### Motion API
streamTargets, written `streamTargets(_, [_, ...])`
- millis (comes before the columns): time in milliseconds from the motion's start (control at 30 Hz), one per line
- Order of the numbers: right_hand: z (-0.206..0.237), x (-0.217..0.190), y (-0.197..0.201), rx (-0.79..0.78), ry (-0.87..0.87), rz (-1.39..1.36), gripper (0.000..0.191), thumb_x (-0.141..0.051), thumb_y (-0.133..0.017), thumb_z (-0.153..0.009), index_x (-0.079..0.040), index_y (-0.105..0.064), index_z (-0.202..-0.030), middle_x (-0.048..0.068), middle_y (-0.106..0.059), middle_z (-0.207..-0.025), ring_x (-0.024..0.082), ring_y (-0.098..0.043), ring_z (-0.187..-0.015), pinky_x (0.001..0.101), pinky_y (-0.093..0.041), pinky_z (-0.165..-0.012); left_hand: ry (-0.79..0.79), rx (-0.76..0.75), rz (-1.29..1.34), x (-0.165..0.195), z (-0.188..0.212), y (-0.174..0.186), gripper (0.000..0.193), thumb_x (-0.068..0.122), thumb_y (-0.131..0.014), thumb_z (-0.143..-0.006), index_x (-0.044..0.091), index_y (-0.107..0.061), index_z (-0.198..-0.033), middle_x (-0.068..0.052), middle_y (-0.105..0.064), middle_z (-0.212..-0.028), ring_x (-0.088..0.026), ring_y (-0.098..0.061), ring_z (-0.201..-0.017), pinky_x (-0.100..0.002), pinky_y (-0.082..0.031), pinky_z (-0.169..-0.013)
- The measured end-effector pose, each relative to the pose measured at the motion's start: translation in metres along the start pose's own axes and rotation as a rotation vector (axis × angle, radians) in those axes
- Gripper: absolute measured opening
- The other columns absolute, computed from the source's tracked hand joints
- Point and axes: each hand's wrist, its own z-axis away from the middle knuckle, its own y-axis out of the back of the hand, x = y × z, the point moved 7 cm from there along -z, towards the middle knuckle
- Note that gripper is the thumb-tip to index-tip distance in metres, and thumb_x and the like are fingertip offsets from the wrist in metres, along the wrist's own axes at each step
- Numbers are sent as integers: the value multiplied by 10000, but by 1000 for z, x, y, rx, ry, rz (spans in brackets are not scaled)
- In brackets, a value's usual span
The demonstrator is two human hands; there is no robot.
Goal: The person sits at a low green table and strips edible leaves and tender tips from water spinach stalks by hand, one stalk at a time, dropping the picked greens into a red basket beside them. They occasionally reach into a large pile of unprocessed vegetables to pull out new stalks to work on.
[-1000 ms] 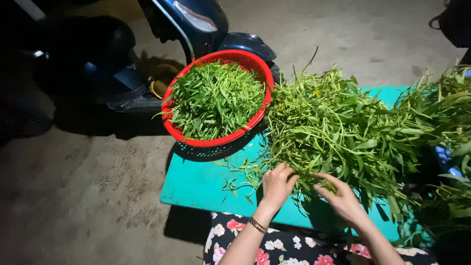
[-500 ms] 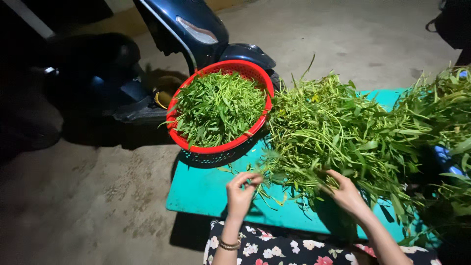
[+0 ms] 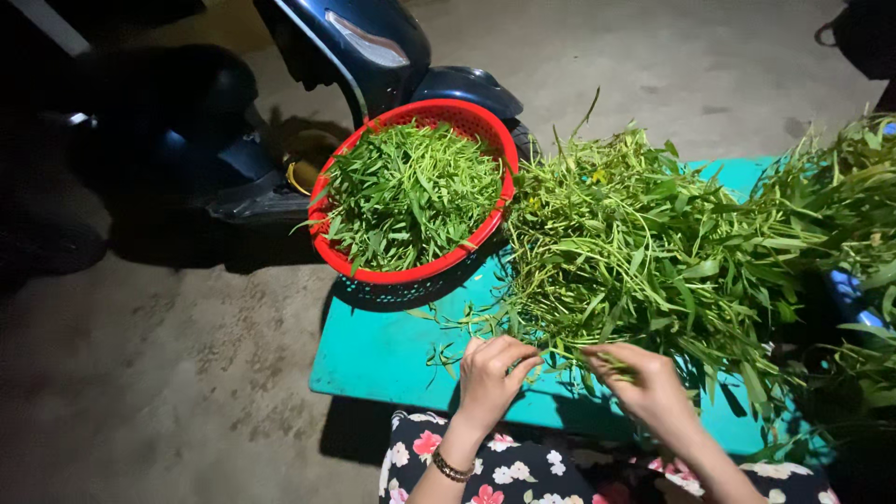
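On the teal table (image 3: 383, 359), both hands pinch green stalks (image 3: 644, 252)

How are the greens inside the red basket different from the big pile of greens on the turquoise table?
The greens in the round red plastic basket are mostly short leafy pieces, held within the rim; the loose pile of green stalks on the turquoise table is long, stemmy and tangled, spreading wide. The basket greens lie untouched, while the left hand and right hand rest at the pile's near edge. Both look like the same leafy vegetable.
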Motion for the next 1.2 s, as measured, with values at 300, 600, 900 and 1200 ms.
streamTargets(300, [-8, 33, -40, -85, 58, -179, 180, -75, -667, -880, 4, -750, -1019, 55, -760, -902, 162, -693, -828, 285, -546, -728, -21, -72, 18, 7, 8, -14, 102, 225, -823, -838, 138, -775, -861, 11, -735, -852, -184, -686, -796, -369, -419, -750])
streamTargets(600, [-15, 91, -2, -100, -395, -1104, 253, -196, -637, -980, 12, -629, -1124, -35, -525, -736, 44, -409, -543, 214, -334, -458, 183, 132, -374, -64, 5, 39, 310, 90, -751, -736, 118, -772, -1044, -105, -707, -1101, -251, -634, -974, -423, -407, -849])
streamTargets(900, [-3, 72, -21, -149, -519, -851, 223, -199, -639, -943, -15, -680, -1062, 16, -614, -766, 84, -460, -584, 236, -367, -511, 174, -151, 364, 0, 4, -20, 142, 184, -802, -866, 89, -801, -971, -42, -763, -925, -178, -675, -903, -354, -492, -864])
streamTargets(1200, [6, 63, -31, -150, -495, -762, 226, -223, -679, -927, -35, -701, -1051, 15, -643, -771, 86, -514, -644, 241, -392, -569, 305, -268, 588, -14, 13, -64, 94, 110, -770, -828, 26, -761, -869, -56, -742, -840, -144, -666, -773, -289, -539, -739])
